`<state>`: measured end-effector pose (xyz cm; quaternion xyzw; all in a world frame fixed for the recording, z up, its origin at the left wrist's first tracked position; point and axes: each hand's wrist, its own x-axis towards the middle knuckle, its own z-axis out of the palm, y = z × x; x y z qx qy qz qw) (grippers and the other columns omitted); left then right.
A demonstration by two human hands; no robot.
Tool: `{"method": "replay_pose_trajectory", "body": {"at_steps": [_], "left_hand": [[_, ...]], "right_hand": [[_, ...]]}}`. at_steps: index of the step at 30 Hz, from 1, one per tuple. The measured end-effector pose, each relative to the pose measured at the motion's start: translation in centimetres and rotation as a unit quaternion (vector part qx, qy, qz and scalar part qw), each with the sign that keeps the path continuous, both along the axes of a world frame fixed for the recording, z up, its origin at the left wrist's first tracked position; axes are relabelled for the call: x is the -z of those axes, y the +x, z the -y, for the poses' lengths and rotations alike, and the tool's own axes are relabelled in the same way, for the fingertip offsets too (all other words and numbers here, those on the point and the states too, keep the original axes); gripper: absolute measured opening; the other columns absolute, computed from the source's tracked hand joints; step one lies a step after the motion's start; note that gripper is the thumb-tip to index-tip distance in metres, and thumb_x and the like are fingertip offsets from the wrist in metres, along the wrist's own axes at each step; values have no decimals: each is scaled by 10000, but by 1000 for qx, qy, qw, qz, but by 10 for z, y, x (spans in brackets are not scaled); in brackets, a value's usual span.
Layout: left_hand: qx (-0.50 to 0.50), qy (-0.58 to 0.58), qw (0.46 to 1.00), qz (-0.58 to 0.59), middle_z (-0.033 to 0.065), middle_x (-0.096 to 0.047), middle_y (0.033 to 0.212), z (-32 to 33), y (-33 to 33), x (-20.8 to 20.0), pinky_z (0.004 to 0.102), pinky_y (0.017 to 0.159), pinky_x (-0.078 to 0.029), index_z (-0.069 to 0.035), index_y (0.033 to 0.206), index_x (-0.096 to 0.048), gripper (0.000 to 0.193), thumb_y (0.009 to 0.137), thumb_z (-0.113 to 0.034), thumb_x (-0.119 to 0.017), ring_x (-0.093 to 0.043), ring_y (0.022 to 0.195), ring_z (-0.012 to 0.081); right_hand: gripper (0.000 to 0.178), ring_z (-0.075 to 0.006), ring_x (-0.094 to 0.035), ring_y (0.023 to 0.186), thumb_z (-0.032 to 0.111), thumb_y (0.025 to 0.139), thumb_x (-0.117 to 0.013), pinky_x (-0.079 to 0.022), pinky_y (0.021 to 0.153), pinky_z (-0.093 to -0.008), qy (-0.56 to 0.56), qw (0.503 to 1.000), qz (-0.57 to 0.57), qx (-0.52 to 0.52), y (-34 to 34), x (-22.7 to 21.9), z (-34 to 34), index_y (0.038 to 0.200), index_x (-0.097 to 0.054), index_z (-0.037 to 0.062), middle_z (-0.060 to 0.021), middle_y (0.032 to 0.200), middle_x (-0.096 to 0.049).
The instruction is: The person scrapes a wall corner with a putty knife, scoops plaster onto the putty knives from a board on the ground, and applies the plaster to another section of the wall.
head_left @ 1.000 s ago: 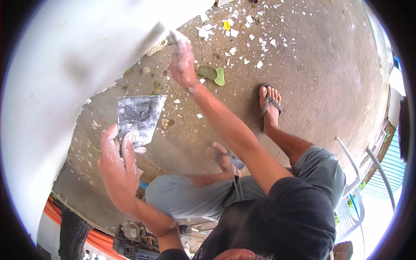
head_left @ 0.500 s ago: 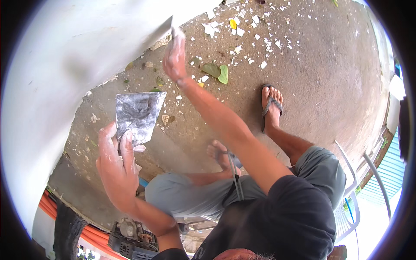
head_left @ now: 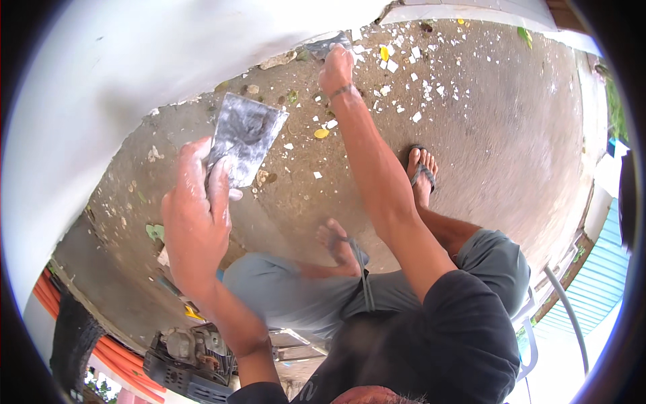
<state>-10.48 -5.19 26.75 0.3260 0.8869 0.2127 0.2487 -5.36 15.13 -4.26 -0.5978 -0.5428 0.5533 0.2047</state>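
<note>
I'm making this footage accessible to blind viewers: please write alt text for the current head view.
A person's left hand holds a smeared grey plate while the right hand holds a flat dark blade near the lower edge of a white wall. White chips and yellow leaves lie scattered on the brown ground near the person's sandalled feet.

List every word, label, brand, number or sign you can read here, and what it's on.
No readable text.
Black shirt: pale mark near the picture's lower edge, too partial to read.
Grey plate in the left hand: white smears, no lettering visible.
Machine: no lettering distinguishable.
</note>
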Motion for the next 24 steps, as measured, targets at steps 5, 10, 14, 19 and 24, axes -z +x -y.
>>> {"method": "replay_pose_trajectory", "body": {"at_steps": [5, 10, 14, 19, 24], "left_hand": [[13, -4, 1000, 15, 228, -644, 828, -7, 1, 3, 471, 620, -464, -83, 1170, -522, 229, 948, -141, -537, -629, 757, 422], [41, -24, 999, -17, 233, -642, 828, 0, -9, 7, 503, 629, -449, -82, 1169, -508, 233, 950, -154, -538, -620, 784, 443], [26, -9, 1000, 6, 241, -638, 817, -2, -9, 7, 512, 630, -441, -82, 1172, -506, 235, 952, -158, -537, -612, 781, 453], [45, -30, 998, -6, 244, -634, 795, -4, -8, 12, 509, 623, -438, -77, 1178, -503, 242, 951, -153, -540, -609, 772, 455], [15, -50, 999, 12, 240, -636, 796, 3, -11, 10, 507, 623, -439, -73, 1183, -501, 250, 948, -148, -543, -610, 775, 452]], "right_hand": [[162, -273, -669, 871, 3, 859, -506, -558, 780, -324, -83, 973, -188, 101, -27, 5, -48, 866, -652, -67, -198, 902, -681], [302, -240, -645, 792, 95, 929, -420, -543, 726, -331, 345, 880, 192, -265, -3, -73, -14, 819, -683, -5, -182, 869, -669], [204, -186, -561, 686, 66, 898, -423, -462, 581, -296, 135, 986, -88, -33, 26, -70, 15, 891, -614, -4, -127, 868, -625], [209, -151, -512, 724, 56, 879, -402, -422, 573, -306, -87, 945, -248, 194, 21, 15, 5, 979, -563, -32, -124, 885, -593], [210, -222, -601, 820, 50, 895, -447, -512, 680, -329, -93, 992, -41, 74, -1, 12, -10, 942, -626, -52, -156, 881, -598]]}}
